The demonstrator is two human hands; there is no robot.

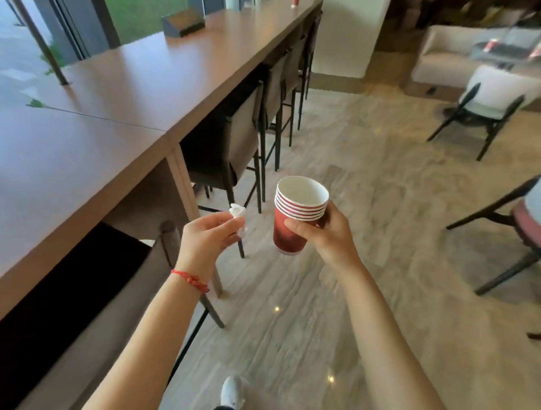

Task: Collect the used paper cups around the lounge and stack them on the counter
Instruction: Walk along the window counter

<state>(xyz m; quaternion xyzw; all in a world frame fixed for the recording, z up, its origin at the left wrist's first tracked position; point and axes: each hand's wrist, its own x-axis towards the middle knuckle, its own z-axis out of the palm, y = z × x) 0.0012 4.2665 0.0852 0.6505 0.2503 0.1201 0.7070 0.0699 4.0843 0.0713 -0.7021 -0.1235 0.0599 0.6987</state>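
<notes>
My right hand [322, 234] grips a stack of several red paper cups [294, 215] with white insides, held upright over the floor. My left hand [205, 234] pinches a crumpled white tissue [238, 213] between thumb and fingers, just left of the cups. A red string bracelet circles my left wrist. The long brown wooden counter [117, 96] runs along my left side toward the window. A small red cup [295, 3] shows at the counter's far end. Blurred red-and-white cups [491, 45] stand on a dark low table at the far right.
Dark bar stools [234, 140] are tucked under the counter's right edge. A dark box [183, 23] sits far along the counter. Black-legged chairs [486, 108] and a beige sofa [448, 55] stand to the right. Pale wood floor lies between. My white shoe [231, 392] shows below.
</notes>
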